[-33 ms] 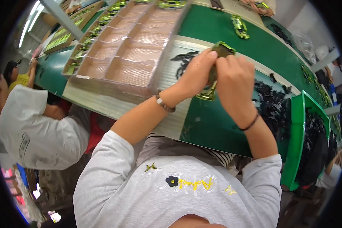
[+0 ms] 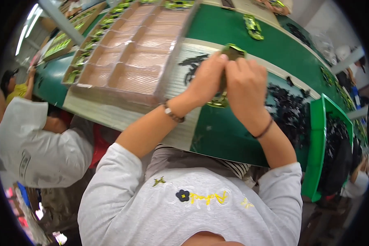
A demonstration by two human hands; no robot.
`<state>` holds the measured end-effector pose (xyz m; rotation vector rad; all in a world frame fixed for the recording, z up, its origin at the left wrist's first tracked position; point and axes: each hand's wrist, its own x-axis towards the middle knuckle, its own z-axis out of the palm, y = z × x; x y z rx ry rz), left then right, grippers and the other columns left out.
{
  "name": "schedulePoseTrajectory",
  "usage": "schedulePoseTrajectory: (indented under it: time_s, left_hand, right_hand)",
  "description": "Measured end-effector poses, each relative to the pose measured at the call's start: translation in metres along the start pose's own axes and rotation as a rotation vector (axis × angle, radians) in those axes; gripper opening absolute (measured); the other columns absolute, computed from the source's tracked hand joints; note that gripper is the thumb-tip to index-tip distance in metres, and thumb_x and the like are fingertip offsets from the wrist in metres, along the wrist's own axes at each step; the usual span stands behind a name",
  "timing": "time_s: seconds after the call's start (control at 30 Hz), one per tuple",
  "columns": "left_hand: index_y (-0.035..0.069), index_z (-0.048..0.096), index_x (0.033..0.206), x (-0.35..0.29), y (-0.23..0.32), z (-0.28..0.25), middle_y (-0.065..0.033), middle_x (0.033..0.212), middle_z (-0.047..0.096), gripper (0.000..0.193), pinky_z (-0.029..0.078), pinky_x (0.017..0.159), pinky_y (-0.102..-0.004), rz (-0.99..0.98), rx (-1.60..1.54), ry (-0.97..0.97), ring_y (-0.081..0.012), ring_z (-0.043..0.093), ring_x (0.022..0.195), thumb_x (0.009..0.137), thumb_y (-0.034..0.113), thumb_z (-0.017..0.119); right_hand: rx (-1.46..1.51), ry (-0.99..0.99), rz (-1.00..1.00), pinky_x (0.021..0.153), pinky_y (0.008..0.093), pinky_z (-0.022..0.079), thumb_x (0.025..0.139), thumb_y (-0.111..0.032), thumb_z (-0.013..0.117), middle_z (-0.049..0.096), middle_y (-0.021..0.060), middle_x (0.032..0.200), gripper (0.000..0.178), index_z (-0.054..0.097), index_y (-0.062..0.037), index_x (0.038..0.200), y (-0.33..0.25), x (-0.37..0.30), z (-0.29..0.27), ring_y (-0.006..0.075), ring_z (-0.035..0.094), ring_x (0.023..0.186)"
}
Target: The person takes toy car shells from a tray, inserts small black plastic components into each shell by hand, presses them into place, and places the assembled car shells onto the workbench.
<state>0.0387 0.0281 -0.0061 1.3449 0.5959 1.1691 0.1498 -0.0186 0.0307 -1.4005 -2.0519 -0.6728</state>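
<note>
Both my hands grip a shiny yellow-green toy car body [image 2: 235, 52] above the work surface. My left hand [image 2: 209, 78] is closed on its left side, with the thumb near the far end. Against its right side, the curled fingers of my right hand [image 2: 247, 84] press close beside the left thumb. The car body's near end pokes out below the hands, but its middle is hidden by them. Whether a small part is pinched in my fingers cannot be made out. Small black parts [image 2: 192, 65] lie just left of my left hand; a larger black pile [image 2: 289, 110] spreads right of my right hand.
A clear divided tray [image 2: 139, 78] stands at the left, green car bodies along its left row. Another green car body [image 2: 253, 27] lies on the green belt [image 2: 217, 24] beyond. A green bin [image 2: 315, 147] of black parts stands right. A co-worker [image 2: 41, 139] sits at left.
The whole view has shifted slightly, so the tray, bin and belt appear a little farther left. My hands keep their grip on the toy car body.
</note>
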Motion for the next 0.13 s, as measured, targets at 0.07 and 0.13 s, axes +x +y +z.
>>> schedulePoseTrajectory:
  time_s: [0.07, 0.13]
  left_hand:
    - [0.009, 0.051, 0.100, -0.007, 0.017, 0.004, -0.0027, 0.084, 0.053, 0.029, 0.046, 0.057, -0.0280, -0.236, -0.018, 0.071, -0.0118, 0.051, 0.077, 0.097, 0.033, 0.034]
    - [0.012, 0.047, 0.119, -0.005, 0.022, -0.010, -0.0053, 0.101, 0.054, 0.041, 0.052, 0.066, -0.0340, -0.335, -0.034, -0.073, -0.0126, 0.054, 0.084, 0.094, 0.043, 0.038]
  right_hand:
    - [0.198, -0.013, -0.018, 0.069, 0.0399, 0.037, 0.071, -0.007, 0.059, 0.052, 0.0055, 0.073, 0.008, 0.054, -0.0095, 0.076, 0.017, 0.000, 0.017, 0.0266, 0.051, 0.075]
    - [0.445, -0.169, -0.169, 0.072, 0.0397, 0.039, 0.070, -0.013, 0.064, 0.056, 0.0057, 0.080, 0.013, 0.056, -0.0118, 0.081, 0.038, 0.010, 0.012, 0.0266, 0.054, 0.079]
